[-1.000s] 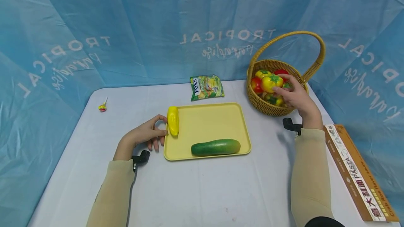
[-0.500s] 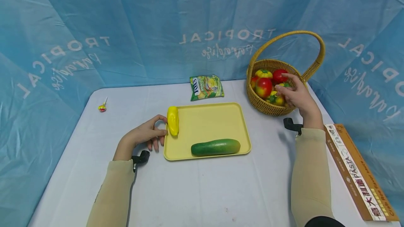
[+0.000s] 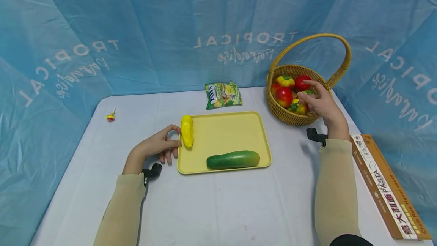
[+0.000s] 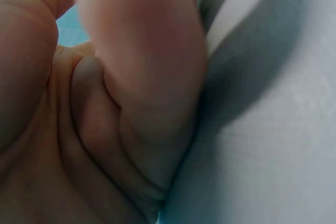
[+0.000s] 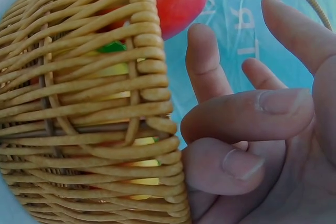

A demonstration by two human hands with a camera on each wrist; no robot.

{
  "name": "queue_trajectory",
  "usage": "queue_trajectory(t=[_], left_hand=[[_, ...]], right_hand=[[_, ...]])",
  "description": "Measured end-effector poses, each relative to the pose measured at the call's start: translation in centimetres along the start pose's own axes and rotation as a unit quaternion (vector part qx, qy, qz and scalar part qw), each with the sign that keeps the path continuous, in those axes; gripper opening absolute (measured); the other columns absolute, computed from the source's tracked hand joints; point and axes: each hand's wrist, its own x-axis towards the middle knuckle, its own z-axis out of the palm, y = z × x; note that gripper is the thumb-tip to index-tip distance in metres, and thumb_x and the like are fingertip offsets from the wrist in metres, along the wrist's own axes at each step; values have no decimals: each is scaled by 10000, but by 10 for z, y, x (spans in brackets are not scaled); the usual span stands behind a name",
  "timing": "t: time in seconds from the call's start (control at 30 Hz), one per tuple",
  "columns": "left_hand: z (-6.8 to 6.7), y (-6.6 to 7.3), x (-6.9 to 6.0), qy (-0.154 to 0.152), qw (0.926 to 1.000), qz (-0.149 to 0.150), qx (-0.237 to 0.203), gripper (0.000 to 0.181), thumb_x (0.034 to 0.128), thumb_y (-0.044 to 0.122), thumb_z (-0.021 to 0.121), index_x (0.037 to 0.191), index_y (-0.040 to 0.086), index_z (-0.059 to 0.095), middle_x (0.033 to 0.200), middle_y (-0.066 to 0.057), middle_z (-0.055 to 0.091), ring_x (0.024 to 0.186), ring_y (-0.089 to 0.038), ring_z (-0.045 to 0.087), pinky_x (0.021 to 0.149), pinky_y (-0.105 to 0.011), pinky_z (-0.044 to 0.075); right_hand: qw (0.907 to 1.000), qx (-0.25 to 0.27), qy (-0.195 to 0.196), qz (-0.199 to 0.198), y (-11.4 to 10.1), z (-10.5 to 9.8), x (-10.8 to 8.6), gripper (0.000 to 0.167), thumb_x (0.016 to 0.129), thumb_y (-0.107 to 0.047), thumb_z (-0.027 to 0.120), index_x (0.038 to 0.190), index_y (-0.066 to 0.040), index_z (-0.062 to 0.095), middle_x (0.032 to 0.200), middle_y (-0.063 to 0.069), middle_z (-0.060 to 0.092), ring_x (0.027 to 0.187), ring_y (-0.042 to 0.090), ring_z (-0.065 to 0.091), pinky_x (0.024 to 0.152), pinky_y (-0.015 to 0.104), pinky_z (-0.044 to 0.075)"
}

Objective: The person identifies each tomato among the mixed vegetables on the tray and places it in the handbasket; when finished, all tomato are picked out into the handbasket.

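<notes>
My left hand (image 3: 156,143) is at the left rim of a pale yellow tray (image 3: 228,134), its index finger and thumb apart along the edge. Just inside that rim lies a yellow banana (image 3: 187,131); a green cucumber-shaped vegetable (image 3: 233,160) rests along the tray's front. The left wrist view shows bent fingers close up, the tray out of sight. Over the front right of a wicker basket (image 3: 290,117), my right hand (image 3: 322,103) has parted fingers and holds nothing. Inside are a red-and-yellow fruit (image 3: 283,96), a red fruit (image 3: 302,82) and yellow ones with green tops.
A green snack packet (image 3: 223,95) lies behind the tray. On the far left is a lollipop (image 3: 110,117). A long pasta box (image 3: 389,187) runs along the right edge. The basket's tall handle (image 3: 312,37) arches up, and a blue curtain (image 3: 164,29) hangs behind the table.
My right hand has let go of a yellow fruit with a green top over the basket. A fruit there now shows a red side and has settled slightly. My left hand has stayed put.
</notes>
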Motion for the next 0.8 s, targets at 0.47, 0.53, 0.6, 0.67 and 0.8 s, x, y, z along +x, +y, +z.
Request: queue_trajectory(t=[0.47,0.53,0.6,0.67,0.8], left_hand=[[-2,5,-3,45,9999,50,145,403,1071,375,614,1307,98,439,876,-124,751,603,-247,722,526,-301,576],[-4,6,-7,57,9998,-19,202,370,1076,370,605,1271,89,465,886,-124,750,624,-246,722,544,-303,577],[-7,9,-12,78,9996,-68,279,341,1084,351,591,1249,76,475,896,-130,752,646,-251,725,571,-313,578],[-12,13,-18,162,9989,-121,418,312,1093,330,573,1237,70,478,899,-138,756,664,-263,726,604,-330,582],[-19,30,-31,589,9935,-174,963,309,1095,331,557,1282,98,479,929,-132,770,729,-278,736,682,-364,590]], right_hand=[[9991,161,-132,-376,-10,4,-2,617,1034,-427,675,1566,-326,379,883,-82,752,443,223,312,435,378,304],[9986,127,-146,-492,-14,7,-3,614,1030,-433,679,1560,-321,391,890,-81,750,443,236,311,432,381,311],[9979,12,-160,-623,-20,10,-5,623,1030,-437,678,1568,-300,395,900,-84,749,445,243,315,432,378,324],[9970,-200,-163,-731,-27,14,-8,649,1026,-456,679,1580,-275,394,922,-90,748,454,235,331,444,365,354],[9929,-667,-233,-956,-45,23,-19,634,1019,-488,679,1567,-285,432,1046,-24,719,514,225,412,486,342,420]])
